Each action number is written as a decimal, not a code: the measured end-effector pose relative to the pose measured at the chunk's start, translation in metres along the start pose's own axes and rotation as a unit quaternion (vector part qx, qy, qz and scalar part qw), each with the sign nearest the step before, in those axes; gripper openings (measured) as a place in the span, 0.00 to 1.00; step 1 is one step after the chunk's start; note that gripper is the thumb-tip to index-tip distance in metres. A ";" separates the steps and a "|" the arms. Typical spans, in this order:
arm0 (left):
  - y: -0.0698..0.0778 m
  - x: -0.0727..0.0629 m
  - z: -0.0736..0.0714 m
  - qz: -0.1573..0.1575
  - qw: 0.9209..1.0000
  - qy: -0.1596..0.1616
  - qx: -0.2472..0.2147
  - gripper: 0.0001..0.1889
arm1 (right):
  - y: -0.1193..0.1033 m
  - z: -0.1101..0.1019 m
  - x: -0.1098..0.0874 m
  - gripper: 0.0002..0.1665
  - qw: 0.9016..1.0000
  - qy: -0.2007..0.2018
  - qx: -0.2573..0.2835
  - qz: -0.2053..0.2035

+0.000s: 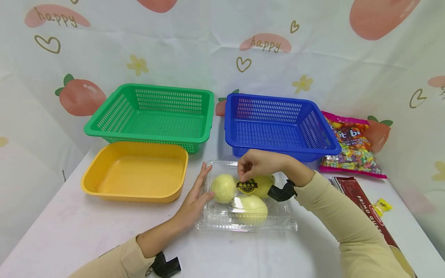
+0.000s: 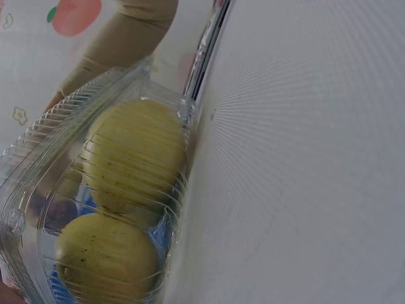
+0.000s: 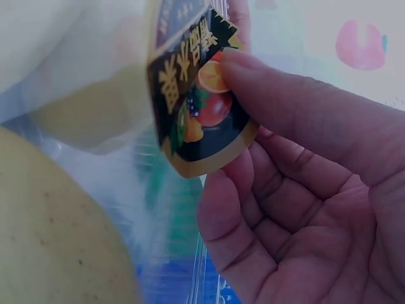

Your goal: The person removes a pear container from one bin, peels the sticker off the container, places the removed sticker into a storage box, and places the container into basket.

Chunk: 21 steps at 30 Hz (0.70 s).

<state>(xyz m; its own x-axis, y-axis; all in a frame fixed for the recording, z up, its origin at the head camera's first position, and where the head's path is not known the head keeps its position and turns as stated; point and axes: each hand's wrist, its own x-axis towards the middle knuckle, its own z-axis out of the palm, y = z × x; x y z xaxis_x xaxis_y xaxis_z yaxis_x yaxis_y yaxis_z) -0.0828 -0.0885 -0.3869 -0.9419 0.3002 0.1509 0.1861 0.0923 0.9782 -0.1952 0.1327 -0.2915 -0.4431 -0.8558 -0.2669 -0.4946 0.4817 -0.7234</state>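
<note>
Beige sleeves reach across the near side of a white counter, framing a clear plastic box with three pale yellow fruits inside. Set in front of the person, the box lies where either hand can get at it, likely the reason for its place. The left hand, fingers extended and grasping nothing, lies along the box's left side, apparently to keep the light container from sliding. Opposite, the right hand reaches over the far part of the box, thumb and fingers clamped on the edge of a black-and-gold label above the fruits; the right wrist view shows the label bent, a pinch that seems chosen to control it by its rim. Whether the label's other edge sticks to the box cannot be told. Behind stand a green basket and a blue basket, with an orange-yellow tub at left, all seemingly arranged around the middle to leave working room. At right, a bag of candy sits beside the blue basket, near a long red packet and a small yellow-wrapped sweet.
</note>
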 end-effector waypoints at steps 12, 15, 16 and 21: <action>0.000 0.000 0.000 -0.001 1.000 0.000 0.005 0.34 | 0.005 -0.001 -0.001 0.04 1.000 0.004 0.011 -0.011; 0.000 0.001 0.000 -0.002 1.000 0.001 0.005 0.34 | 0.004 -0.001 -0.002 0.04 1.000 0.003 0.013 -0.014; 0.000 0.001 0.000 -0.003 1.000 0.001 0.004 0.34 | 0.005 -0.001 -0.002 0.04 1.000 0.003 0.013 -0.016; -0.001 0.000 0.000 -0.002 1.000 0.002 0.006 0.35 | 0.007 -0.001 -0.002 0.04 1.000 0.002 0.020 -0.017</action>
<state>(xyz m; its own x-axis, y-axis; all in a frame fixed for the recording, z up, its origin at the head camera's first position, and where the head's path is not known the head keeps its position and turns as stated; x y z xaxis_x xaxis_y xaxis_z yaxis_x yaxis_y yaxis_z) -0.0831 -0.0886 -0.3878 -0.9433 0.2968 0.1483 0.1867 0.1053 0.9768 -0.1987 0.1383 -0.2957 -0.4294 -0.8708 -0.2394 -0.4789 0.4443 -0.7571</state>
